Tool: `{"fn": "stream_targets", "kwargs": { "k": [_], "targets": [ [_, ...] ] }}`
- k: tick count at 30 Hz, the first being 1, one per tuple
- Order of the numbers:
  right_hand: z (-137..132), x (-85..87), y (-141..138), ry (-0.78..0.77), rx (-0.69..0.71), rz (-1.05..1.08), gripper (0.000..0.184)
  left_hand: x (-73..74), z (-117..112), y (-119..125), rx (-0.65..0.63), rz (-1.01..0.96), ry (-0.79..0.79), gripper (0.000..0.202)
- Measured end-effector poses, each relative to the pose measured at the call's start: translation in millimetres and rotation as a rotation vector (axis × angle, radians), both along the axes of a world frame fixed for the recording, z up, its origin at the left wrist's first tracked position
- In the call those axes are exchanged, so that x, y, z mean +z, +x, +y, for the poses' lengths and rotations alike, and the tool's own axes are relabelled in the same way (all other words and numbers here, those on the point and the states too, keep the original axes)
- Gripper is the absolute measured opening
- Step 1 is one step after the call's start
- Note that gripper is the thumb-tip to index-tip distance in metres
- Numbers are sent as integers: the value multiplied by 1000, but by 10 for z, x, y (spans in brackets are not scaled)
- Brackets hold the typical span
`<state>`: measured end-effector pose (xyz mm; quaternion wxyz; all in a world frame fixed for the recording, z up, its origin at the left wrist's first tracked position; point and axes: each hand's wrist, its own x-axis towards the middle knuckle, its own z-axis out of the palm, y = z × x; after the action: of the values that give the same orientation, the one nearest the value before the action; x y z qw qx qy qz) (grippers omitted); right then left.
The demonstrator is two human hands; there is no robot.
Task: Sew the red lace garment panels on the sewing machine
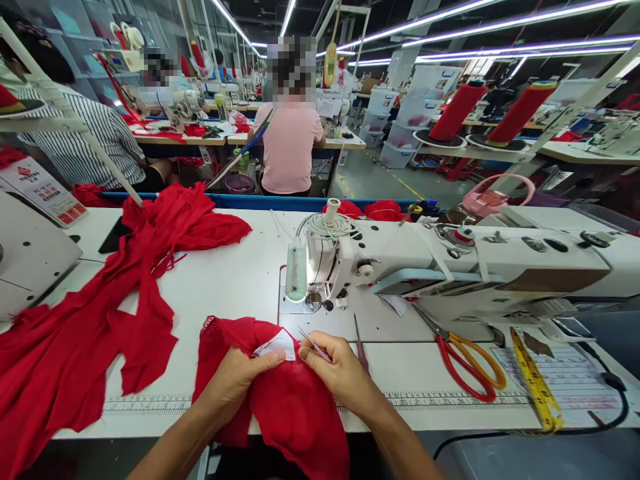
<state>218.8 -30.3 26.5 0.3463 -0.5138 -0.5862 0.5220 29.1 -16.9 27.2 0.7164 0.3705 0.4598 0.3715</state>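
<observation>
My left hand [240,377] is closed on a piece of red fabric [300,407], its thumb pressing near a white patch [277,345]. Between the thumb and fingers of my right hand [337,370] is a slim pair of tweezers [316,347], tips pointing up and left. The right fingertips also sit at the patch's right edge; whether they pinch the cloth too, I cannot tell. The fabric hangs over the table's front edge. Just beyond it stands the white sewing machine [400,267], its needle area [313,300] above a metal plate.
A heap of red fabric [100,307] covers the left of the table. On the right lie scissors [470,363], a yellow tape measure [535,383] and paper [585,387]. A dark-handled tool [362,353] lies beside my right hand. Red thread cones [457,113] stand behind. Co-workers [290,147] sit ahead.
</observation>
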Motion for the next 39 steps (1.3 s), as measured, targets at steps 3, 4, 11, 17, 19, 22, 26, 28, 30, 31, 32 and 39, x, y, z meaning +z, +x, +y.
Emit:
{"fn": "stream_targets", "kwargs": {
  "k": [3, 4, 11, 17, 19, 22, 26, 28, 30, 31, 32, 39],
  "targets": [
    [10, -34, 15, -46, -5, 52, 31, -1, 32, -21, -8, 37, 31, 40],
    [11, -54, 21, -56, -21, 61, 32, 9, 32, -42, -26, 92, 48, 40],
    [8, -138, -5, -77, -161, 89, 32, 181, -270, -137, 419, 886, 672, 23],
    [-3, -112, -106, -44, -85, 139, 30, 74, -268, 116, 42, 694, 579, 21],
    [-10, -119, -113, -57, -64, 170, 34, 25, -205, 145, 2, 659, 510, 22],
    [-27, -119, -107, -78, -48, 201, 38, -8, -168, 128, -10, 617, 494, 25],
    [-46, -109, -103, -104, -47, 235, 40, -18, -184, 101, 3, 587, 446, 30],
    [-50, -123, -101, -113, -55, 243, 41, -23, -193, 97, 1, 584, 422, 31],
    [-52, -149, -95, -116, -61, 251, 42, -37, -213, 91, -1, 572, 413, 32],
    [-53, -163, -90, -115, -65, 255, 42, -50, -232, 86, 3, 557, 403, 33],
    [-53, -175, -84, -113, -73, 260, 42, -69, -257, 81, 8, 530, 381, 35],
    [-39, -154, -51, -239, -65, 413, 43, -140, -412, 106, 127, -162, -400, 47]
  ]
}}
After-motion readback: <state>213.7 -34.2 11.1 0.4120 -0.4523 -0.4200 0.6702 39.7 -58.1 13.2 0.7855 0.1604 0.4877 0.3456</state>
